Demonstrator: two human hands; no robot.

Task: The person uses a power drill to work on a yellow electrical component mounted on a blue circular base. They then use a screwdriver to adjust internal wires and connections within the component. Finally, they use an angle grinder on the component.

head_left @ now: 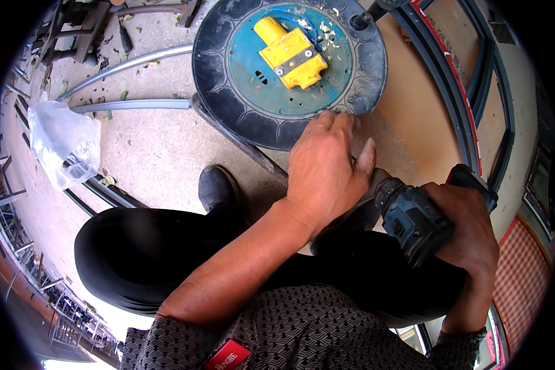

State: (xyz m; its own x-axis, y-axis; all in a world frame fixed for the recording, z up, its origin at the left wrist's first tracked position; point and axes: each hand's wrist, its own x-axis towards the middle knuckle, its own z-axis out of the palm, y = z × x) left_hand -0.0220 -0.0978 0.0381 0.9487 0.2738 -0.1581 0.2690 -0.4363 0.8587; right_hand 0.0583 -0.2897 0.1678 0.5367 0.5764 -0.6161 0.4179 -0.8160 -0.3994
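Note:
Below me lies a cable reel (219, 92) with a black rim and a blue-green centre plate. My left hand (327, 163) is closed at the near right edge of its rim; the fingertips curl down there and are partly hidden, and the thumb stands off to the right. On the centre plate sits a yellow plastic fitting (293, 55) under a grey metal strap with two screws. A cordless drill (413, 222), blue and black, is gripped in my right hand (465, 228). Its nose points up and left, close to my left thumb.
Wood chips (328, 31) lie beside the yellow fitting. Curved metal strips (135, 106) and a clear plastic bag (65, 145) are on the floor at left. Dark frames with a red edge (453, 68) lean at right. A dark metal tube (246, 148) runs below the reel, near my shoe (217, 186).

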